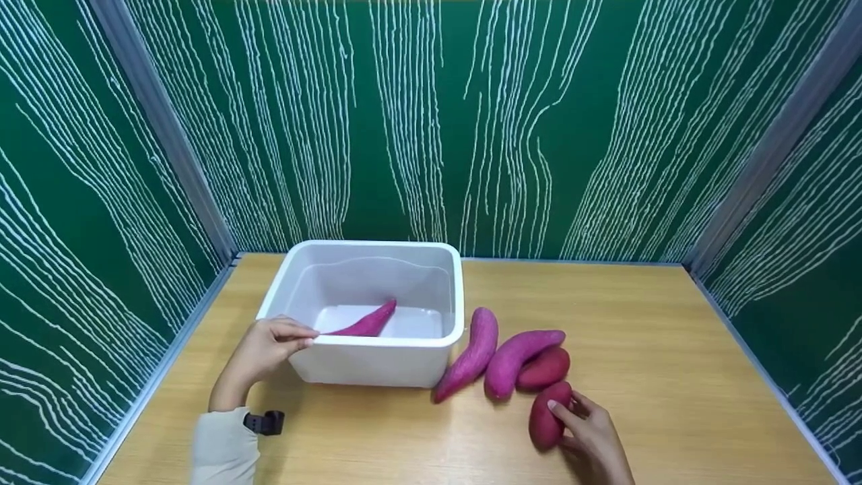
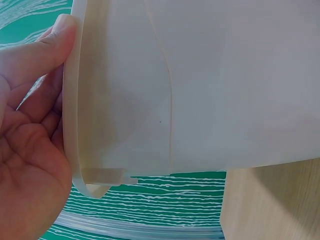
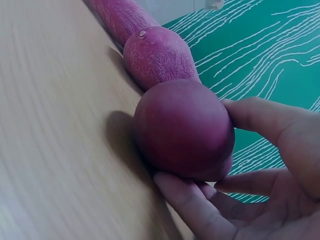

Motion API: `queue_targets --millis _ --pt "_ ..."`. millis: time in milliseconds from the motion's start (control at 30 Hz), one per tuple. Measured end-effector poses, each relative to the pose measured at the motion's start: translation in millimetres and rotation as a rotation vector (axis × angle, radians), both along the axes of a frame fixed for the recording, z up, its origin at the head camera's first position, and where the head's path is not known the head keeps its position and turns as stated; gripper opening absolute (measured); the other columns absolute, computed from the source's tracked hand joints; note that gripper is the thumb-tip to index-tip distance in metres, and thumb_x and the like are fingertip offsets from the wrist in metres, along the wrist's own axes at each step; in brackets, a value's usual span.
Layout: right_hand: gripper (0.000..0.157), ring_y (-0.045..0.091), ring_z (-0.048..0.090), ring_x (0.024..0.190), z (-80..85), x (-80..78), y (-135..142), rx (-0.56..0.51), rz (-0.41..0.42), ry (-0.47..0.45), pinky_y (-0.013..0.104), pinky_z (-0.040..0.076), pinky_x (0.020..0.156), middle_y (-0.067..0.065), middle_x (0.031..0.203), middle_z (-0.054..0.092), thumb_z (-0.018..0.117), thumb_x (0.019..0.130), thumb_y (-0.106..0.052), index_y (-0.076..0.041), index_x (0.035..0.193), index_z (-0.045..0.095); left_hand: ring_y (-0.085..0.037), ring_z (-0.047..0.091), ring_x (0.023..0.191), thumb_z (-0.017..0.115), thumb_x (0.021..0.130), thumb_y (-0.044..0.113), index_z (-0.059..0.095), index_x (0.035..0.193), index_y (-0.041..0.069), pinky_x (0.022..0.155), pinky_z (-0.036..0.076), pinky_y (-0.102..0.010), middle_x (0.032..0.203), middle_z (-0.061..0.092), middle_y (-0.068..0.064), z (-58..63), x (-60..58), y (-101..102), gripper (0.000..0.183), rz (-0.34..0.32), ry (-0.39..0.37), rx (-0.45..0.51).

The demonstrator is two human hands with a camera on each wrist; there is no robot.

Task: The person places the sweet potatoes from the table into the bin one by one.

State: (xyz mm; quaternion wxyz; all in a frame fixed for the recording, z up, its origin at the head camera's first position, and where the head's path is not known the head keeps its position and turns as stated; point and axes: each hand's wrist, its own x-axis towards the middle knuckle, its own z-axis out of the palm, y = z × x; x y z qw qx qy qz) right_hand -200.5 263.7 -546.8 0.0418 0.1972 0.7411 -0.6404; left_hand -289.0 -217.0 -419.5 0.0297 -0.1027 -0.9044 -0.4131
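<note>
At the bin's near left corner, my left hand (image 1: 273,340) pinches the rim of the white plastic bin (image 1: 377,364) between thumb and fingers; the left wrist view shows the thumb (image 2: 62,37) against that rim. Inside lies one purple sweet potato (image 1: 369,323), partly hidden by the near wall. My right hand (image 1: 592,431) grips a smooth, dark red, potato-shaped piece (image 1: 547,421), low over the table or touching it. Just behind it lies a second dark red piece (image 1: 547,368). Two long, curved purple sweet potatoes (image 1: 471,350) rest between that piece and the bin.
A light wood table (image 1: 646,337) carries everything. Green panels with white wavy lines (image 1: 512,121) rise behind it and at both sides, joined by grey corner posts (image 1: 768,135). A black band (image 1: 266,422) is worn on the left wrist.
</note>
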Motion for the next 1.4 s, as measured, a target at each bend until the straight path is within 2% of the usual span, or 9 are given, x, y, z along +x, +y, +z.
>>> queue_targets --millis 167,433,667,1133,1233,1400 --pt "0.079 0.045 0.049 0.123 0.5 0.4 3.3 -0.024 0.001 -0.009 0.042 0.057 0.082 0.040 0.144 0.029 0.067 0.090 -0.024 0.012 0.146 0.023 -0.021 0.062 0.094 0.072 0.084 0.007 0.078 0.095 0.011 0.088 0.054 -0.039 0.096 0.070 -0.006 -0.3 1.0 -0.8 0.013 0.004 -0.004 0.000" --pt "0.085 0.025 0.060 0.105 2.0 1.1 7.5 -0.067 -0.009 -0.034 0.038 0.058 0.081 0.035 0.144 0.033 0.071 0.087 -0.028 0.011 0.146 0.024 -0.021 0.064 0.093 0.074 0.082 0.005 0.079 0.092 0.010 0.081 0.055 -0.029 0.094 0.072 -0.007 -3.2 -0.7 -0.7 0.012 -0.012 0.040 -0.010" --pt "0.081 0.020 0.062 0.098 -0.2 3.0 7.7 -0.102 -0.032 0.002 0.038 0.058 0.079 0.034 0.142 0.038 0.071 0.087 -0.026 0.011 0.145 0.028 -0.023 0.064 0.095 0.074 0.082 0.006 0.078 0.093 0.010 0.087 0.055 -0.039 0.096 0.072 -0.008 -2.6 -1.6 -0.3 0.013 -0.003 0.023 -0.006" --pt "0.082 0.018 0.062 0.097 1.5 3.0 9.2 -0.159 -0.041 0.001 0.037 0.058 0.080 0.032 0.144 0.036 0.072 0.087 -0.024 0.010 0.146 0.026 -0.023 0.064 0.095 0.073 0.082 0.005 0.078 0.094 0.010 0.087 0.054 -0.040 0.096 0.072 -0.008 -1.6 -0.6 -0.1 0.014 -0.018 0.030 -0.008" --pt "0.082 0.016 0.062 0.096 2.9 2.9 9.3 -0.176 -0.044 0.003 0.035 0.057 0.079 0.032 0.144 0.036 0.072 0.086 -0.023 0.010 0.146 0.026 -0.022 0.064 0.094 0.073 0.082 0.005 0.078 0.094 0.010 0.086 0.055 -0.037 0.096 0.072 -0.008 -1.4 0.0 0.0 0.014 -0.017 0.033 -0.010" --pt "0.078 0.016 0.062 0.094 4.4 3.6 9.7 -0.196 -0.050 0.008 0.034 0.057 0.080 0.029 0.143 0.039 0.070 0.087 -0.019 0.007 0.147 0.028 -0.019 0.064 0.091 0.074 0.082 0.005 0.079 0.092 0.010 0.080 0.054 -0.025 0.093 0.072 -0.007 -1.4 1.4 -0.2 0.012 -0.022 0.062 -0.012"
